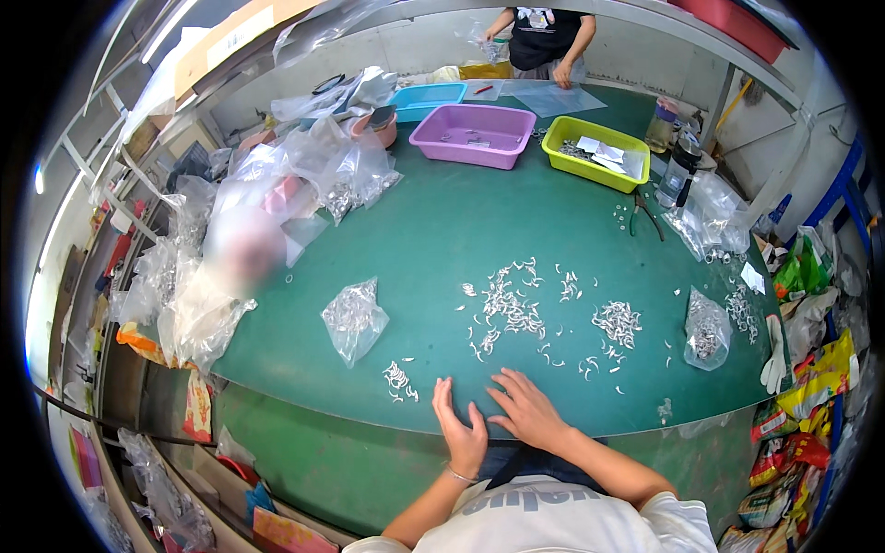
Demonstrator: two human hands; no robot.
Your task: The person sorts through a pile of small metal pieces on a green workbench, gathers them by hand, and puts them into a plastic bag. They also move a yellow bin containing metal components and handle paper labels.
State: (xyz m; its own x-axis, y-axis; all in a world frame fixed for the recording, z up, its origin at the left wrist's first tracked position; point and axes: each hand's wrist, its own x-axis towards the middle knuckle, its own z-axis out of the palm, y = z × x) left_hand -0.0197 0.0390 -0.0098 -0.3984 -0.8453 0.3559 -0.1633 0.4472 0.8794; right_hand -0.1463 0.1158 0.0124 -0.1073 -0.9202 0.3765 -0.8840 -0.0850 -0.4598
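Observation:
My left hand (460,427) rests flat at the near edge of the green table (433,230), fingers apart, holding nothing. My right hand (525,408) lies beside it, fingers spread toward the table's middle, also holding nothing. Just beyond the fingertips lie scattered small white metal parts (512,309) in loose heaps. A small cluster of the same parts (397,378) sits left of my left hand. A clear plastic bag of parts (353,318) lies further left.
A purple tub (473,134), a yellow-green tub (595,150) and a blue tray (426,96) stand at the far side. Another person (544,41) works there. Piles of clear bags (258,212) crowd the left; another bag (706,329) and bottles (678,170) sit right.

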